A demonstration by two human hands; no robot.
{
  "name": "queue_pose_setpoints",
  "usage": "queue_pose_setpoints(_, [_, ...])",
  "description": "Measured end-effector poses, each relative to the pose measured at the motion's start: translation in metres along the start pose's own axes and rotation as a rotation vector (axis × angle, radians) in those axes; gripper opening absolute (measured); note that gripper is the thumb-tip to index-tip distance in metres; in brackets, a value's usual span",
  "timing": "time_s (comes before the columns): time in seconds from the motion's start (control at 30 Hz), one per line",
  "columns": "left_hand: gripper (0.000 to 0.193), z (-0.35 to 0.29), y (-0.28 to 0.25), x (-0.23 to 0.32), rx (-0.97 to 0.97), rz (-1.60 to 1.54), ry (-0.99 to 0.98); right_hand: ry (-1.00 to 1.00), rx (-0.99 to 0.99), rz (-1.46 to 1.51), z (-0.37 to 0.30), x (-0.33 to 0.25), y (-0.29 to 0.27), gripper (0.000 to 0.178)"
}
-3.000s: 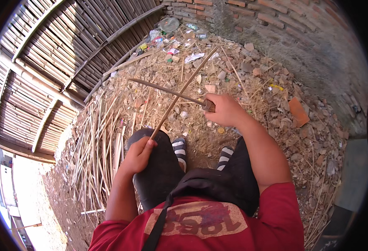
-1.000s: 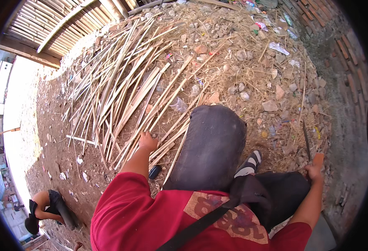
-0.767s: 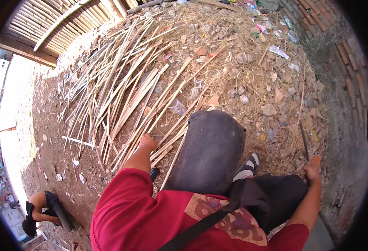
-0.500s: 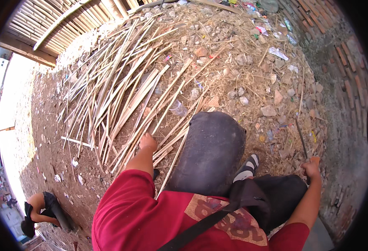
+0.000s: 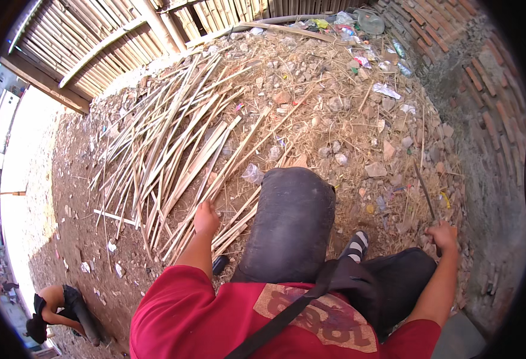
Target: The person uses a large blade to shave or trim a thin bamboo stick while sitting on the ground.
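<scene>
My left hand (image 5: 206, 219) is closed at the near side of a heap of split bamboo strips (image 5: 179, 125), on a long pale strip (image 5: 245, 140) that runs away toward the far right of the heap. Out to the right, my right hand (image 5: 443, 237) grips a long knife; its dark, narrow blade (image 5: 425, 190) points away from me. A bit of orange shows beside that hand, perhaps the handle's end. My bent knee in dark trousers (image 5: 290, 224) stands between the two hands.
Stones, straw and litter cover the ground right of the heap. A brick wall (image 5: 490, 113) rises close on my right, and a bamboo fence (image 5: 107, 48) stands at the far left. Another person (image 5: 65, 311) bends over at the lower left. A clear plastic scrap (image 5: 252, 174) lies by my knee.
My view has tilted up, showing more of the fence. My left hand has shifted slightly left and nearer to me. The strip beside my knee no longer shows. The knife stays in my right hand.
</scene>
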State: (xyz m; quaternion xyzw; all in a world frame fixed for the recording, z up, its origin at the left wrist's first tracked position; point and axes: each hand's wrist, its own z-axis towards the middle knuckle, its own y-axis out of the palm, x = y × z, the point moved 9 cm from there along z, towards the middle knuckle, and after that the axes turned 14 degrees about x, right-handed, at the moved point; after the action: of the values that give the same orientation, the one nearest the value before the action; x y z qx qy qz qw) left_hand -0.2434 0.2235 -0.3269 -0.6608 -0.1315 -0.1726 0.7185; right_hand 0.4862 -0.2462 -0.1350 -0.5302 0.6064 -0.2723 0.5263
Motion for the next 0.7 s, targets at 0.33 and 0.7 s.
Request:
queue_pose_setpoints(0.33, [0.033,0.047,-0.141,0.161,-0.105,-0.292,0.176,-0.617,0.325,0.235,-0.111,-0.206,-0.084,0.031])
queue_pose_setpoints(0.7, [0.046,-0.078,-0.181,0.372,-0.506,-0.281,0.355,-1.01,0.087,0.148,-0.167,-0.248,-0.006,0.027])
